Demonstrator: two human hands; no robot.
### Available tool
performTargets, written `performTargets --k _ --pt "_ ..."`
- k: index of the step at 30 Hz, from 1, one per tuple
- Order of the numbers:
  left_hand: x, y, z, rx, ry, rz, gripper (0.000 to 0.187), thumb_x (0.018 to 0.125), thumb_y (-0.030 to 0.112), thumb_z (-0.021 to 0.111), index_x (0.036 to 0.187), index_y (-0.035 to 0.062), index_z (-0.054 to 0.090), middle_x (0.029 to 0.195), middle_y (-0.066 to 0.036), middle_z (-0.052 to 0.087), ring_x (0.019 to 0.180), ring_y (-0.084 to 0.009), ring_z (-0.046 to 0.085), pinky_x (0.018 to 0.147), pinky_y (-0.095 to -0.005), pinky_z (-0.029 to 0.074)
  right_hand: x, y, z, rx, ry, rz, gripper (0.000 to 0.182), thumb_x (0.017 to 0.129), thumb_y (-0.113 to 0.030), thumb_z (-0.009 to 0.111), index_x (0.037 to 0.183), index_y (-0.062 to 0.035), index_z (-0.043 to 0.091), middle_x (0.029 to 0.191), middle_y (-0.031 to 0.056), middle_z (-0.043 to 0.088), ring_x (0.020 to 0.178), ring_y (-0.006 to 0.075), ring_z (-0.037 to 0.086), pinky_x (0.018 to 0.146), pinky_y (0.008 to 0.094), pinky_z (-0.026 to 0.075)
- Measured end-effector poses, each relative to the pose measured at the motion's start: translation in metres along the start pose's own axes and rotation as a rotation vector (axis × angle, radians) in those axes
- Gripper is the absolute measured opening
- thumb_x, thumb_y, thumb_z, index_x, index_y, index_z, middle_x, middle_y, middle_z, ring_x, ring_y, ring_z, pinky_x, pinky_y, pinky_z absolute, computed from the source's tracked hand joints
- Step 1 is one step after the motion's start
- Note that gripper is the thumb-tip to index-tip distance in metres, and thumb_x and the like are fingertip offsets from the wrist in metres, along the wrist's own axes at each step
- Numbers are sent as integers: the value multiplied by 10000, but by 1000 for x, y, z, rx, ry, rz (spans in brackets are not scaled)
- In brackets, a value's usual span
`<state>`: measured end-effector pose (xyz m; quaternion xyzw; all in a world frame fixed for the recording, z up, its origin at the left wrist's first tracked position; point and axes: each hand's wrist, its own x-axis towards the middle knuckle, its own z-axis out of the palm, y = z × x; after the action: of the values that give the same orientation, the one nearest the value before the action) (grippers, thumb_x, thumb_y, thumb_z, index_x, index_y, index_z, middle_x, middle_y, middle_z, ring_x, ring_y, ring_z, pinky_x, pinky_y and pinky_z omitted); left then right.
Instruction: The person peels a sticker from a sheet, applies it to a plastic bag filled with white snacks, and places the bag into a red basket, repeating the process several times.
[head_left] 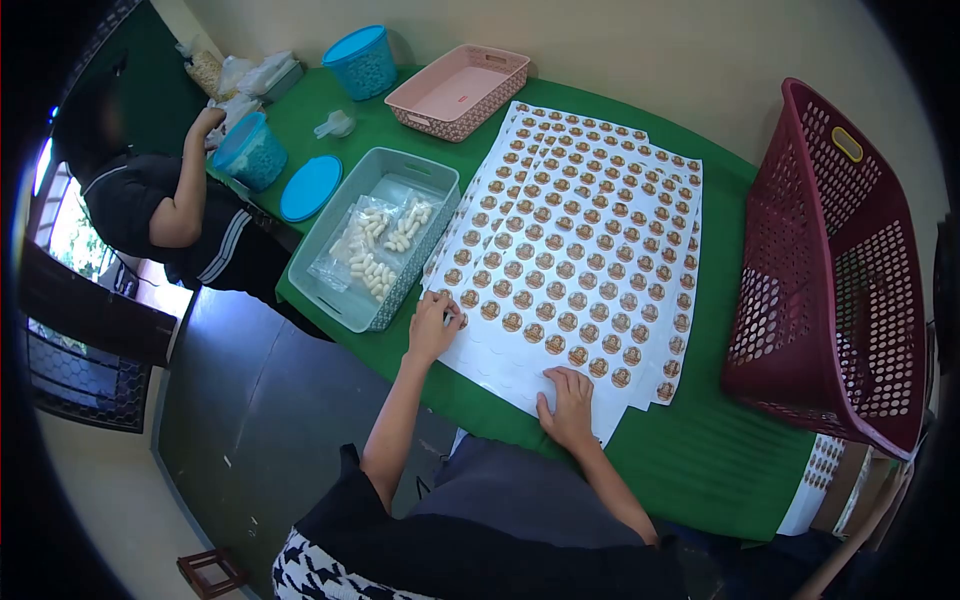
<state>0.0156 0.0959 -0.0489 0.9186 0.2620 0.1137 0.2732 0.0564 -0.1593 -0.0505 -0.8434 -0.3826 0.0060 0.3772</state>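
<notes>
Large white sheets with rows of round brown stickers (565,240) lie stacked on the green tablecloth. The lower edge of the top sheet shows blank circles where stickers are gone. My left hand (436,325) is at the sheet's left edge, its fingers bent together over a sticker; what they hold is hidden. My right hand (568,405) rests on the bare lower part of the sheet, fingers apart, holding nothing. Left of the sheets stands a grey-green basket (345,310) with clear bags of white pieces (372,272).
A maroon laundry basket (790,300) stands at the right, a pink basket (470,85) at the back. Blue tubs (362,70), a blue lid (311,188) and a scoop (336,125) are at back left. A person (150,200) stands left; another person's arm (850,540) shows lower right.
</notes>
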Motion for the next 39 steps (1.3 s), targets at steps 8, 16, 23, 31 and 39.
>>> performTargets --k 8,16,23,31,39 --pt "-19 12 -2 11 124 107 116 680 126 596 752 75 520 906 -59 467 899 -258 398 784 -361 306 0 0 -2 5 0 10 317 661 -117 543 954 -19 476 964 119 466 923 274 403 826 377 287" --pt "-45 66 -37 -42 115 114 122 712 176 582 777 89 526 979 -57 518 1006 -247 352 875 -404 217 2 1 -4 64 3 56 310 646 -120 561 937 -41 490 969 109 466 919 273 393 817 360 284" --pt "-48 85 -34 -568 -279 138 120 745 152 563 766 43 520 1084 -124 509 1004 -245 466 868 -339 315 11 -6 -15 151 -161 114 274 701 -167 565 931 -32 502 940 98 498 926 219 426 813 352 300" --pt "-50 94 -26 -669 -324 93 225 767 165 557 957 68 484 1154 -102 444 1070 -213 405 907 -343 286 10 -4 -17 944 -40 351 113 740 -83 593 771 16 550 705 28 562 702 84 508 663 206 384" --pt "37 -59 -82 -1399 690 -433 438 751 201 526 1117 23 360 1059 -125 428 974 -233 448 839 -333 363 -9 26 -16 1211 59 591 161 788 -116 495 915 -22 463 837 60 524 763 113 498 751 262 392"
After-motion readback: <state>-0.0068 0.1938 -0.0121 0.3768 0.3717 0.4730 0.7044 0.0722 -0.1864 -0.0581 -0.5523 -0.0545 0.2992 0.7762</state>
